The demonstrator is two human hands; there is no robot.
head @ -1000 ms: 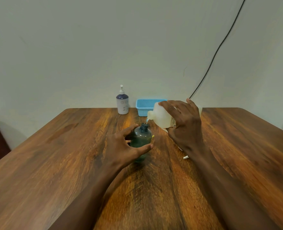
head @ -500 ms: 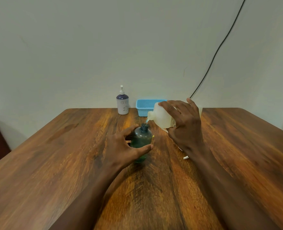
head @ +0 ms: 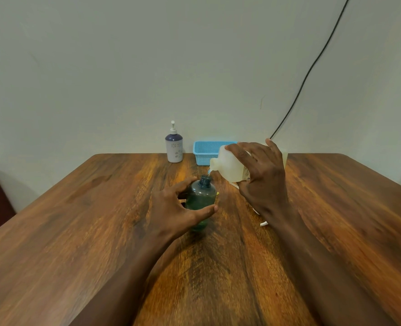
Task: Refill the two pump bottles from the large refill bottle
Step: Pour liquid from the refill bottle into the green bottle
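Observation:
A dark green translucent pump bottle [head: 201, 196] stands upright mid-table with its pump off and its neck open. My left hand [head: 173, 208] holds it around the body, thumb in front, fingers behind. My right hand [head: 262, 177] grips the large white refill bottle [head: 230, 167], tipped on its side with its spout just above the green bottle's neck; a thin stream runs from spout to neck. A second pump bottle [head: 174, 147], white with a purple top and its pump on, stands at the table's far edge.
A light blue plastic basket [head: 205, 149] sits at the far edge behind the refill bottle. A small white piece [head: 263, 223], partly hidden by my right wrist, lies on the wooden table [head: 77, 231]. A black cable [head: 312, 64] runs down the wall.

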